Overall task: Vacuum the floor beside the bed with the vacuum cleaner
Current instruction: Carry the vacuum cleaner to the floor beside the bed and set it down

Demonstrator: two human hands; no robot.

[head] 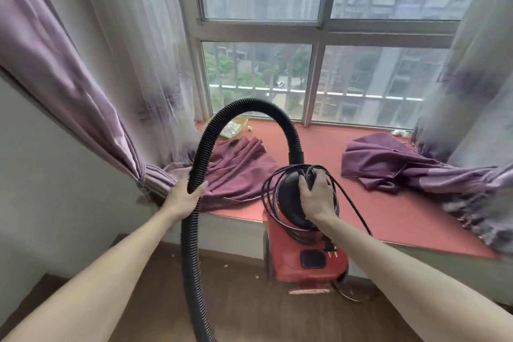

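Purple curtains (83, 86) sprawl in soft folds across the red window ledge (374, 203), crowding the spot where the vacuum cleaner (305, 255), red with a black domed top, sits against the ledge's edge above the wooden floor (249, 314). Left hand (184, 197) curls round the ribbed black hose (194, 244), which arches high. Right hand (316, 197) grips the top handle amid the looped black cord (270, 203).

Red vacuum cleaner (305, 261) seemingly upright at the sill, black hose (249, 108) arching overhead
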